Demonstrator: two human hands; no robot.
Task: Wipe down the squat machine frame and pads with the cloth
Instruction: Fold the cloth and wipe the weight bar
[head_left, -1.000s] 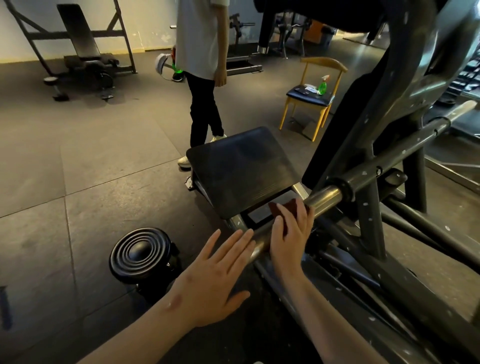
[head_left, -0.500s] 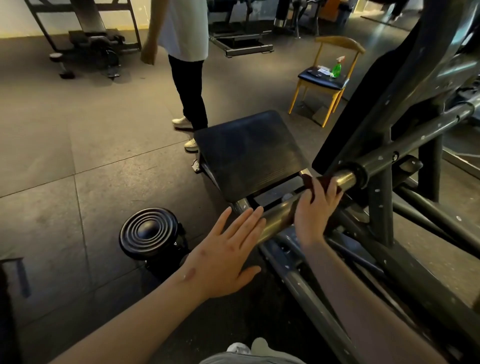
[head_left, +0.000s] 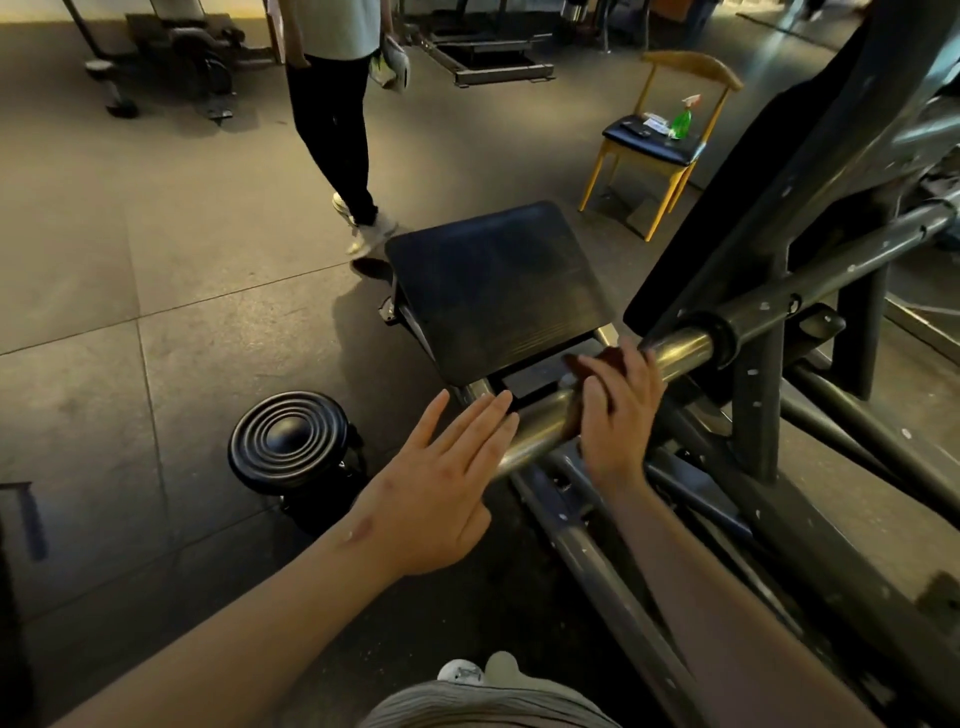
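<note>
The squat machine's shiny steel bar (head_left: 675, 348) runs diagonally from lower left to upper right, joined to the dark frame (head_left: 753, 395). My right hand (head_left: 618, 410) wraps over this bar and presses a dark red-brown cloth (head_left: 602, 361) against it; only a bit of cloth shows above my fingers. With fingers straight, my left hand (head_left: 441, 483) lies flat, its fingertips touching the bar's lower end. Beyond the bar lies the black foot plate (head_left: 493, 286). A dark back pad (head_left: 769, 197) slopes up at right.
A round black ribbed cap (head_left: 288, 441) sits on the floor at left. A person (head_left: 337, 130) walks past behind the plate, carrying a white object. A yellow chair (head_left: 660, 140) holds a green spray bottle (head_left: 680, 122). More gym equipment lines the back wall.
My right hand with the cloth slid up the bar toward the dark collar, then stayed near there. The left hand kept its place. The person behind walked on.
</note>
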